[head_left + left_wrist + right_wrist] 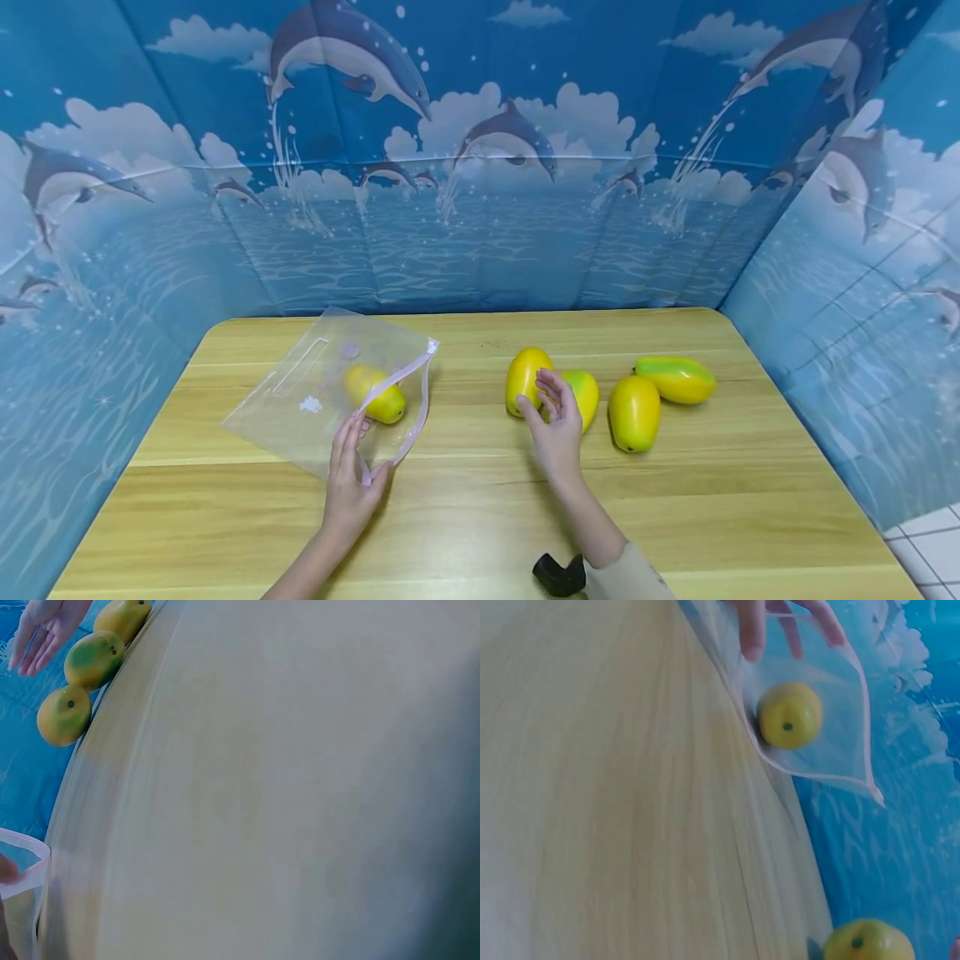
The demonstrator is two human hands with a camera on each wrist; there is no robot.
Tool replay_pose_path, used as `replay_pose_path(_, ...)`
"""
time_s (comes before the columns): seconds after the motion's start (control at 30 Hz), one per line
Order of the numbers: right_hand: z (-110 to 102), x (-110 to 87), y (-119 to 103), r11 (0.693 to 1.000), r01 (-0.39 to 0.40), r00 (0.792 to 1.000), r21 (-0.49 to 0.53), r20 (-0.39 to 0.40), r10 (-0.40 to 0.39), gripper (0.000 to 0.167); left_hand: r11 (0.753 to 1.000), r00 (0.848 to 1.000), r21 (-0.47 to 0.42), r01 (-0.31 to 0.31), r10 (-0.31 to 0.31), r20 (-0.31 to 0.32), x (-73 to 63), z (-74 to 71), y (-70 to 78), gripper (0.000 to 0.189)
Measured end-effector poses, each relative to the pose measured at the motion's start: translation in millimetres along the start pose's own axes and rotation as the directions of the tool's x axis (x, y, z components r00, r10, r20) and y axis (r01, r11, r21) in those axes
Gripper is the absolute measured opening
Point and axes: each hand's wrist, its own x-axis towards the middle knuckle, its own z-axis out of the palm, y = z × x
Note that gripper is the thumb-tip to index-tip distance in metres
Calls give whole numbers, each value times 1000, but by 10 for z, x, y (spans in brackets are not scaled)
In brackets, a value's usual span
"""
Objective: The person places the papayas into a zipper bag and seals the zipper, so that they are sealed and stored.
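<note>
A clear zip bag point(300, 417) with a pale purple rim lies on the left of the table, its mouth spread towards the right. Inside rests a yellow-green mango point(386, 404), also visible through the mouth in the right wrist view. My left hand point(352, 492) holds the near part of the bag's rim, fingers and thumb apart. Over the near side of two mangoes, a yellow one point(527, 372) and a greener one point(587, 396), hovers my right hand point(558, 433). Its fingers are loosely bent with nothing between them; contact with the mangoes cannot be made out.
Two further mangoes, one mostly yellow point(635, 414) and one green and yellow point(678, 381), lie touching or nearly so on the right. A black object point(558, 575) shows beside the right sleeve. A blue dolphin-print curtain point(480, 242) surrounds the wooden table point(465, 533) at back and sides.
</note>
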Motion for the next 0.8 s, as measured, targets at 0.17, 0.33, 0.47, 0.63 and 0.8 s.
replay_pose_path(0.17, -199, 24, 108, 1000, -15, 997, -18, -79, 14, 50, 1000, 1000, -5, -1, 1, 2, -3, 1, -3, 98)
replay_pose_path(0.33, -356, -13, 32, 999, -19, 988, -41, -156, 13, 50, 1000, 1000, -9, -5, 5, -2, -8, 6, -6, 98)
replay_pose_path(0.47, -497, -25, 48, 997, -19, 976, -75, -220, 2, 48, 1000, 1000, -9, -7, 7, -7, -5, 4, -4, 97)
replay_pose_path(0.63, -637, -44, -18, 990, -5, 959, -141, -280, -35, 48, 1000, 1000, 1, -5, 5, -6, -2, 6, -5, 97)
replay_pose_path(0.8, -769, -45, 47, 975, 30, 932, -220, -347, -107, 47, 1000, 1000, 5, -3, 3, -5, -2, 10, -4, 97)
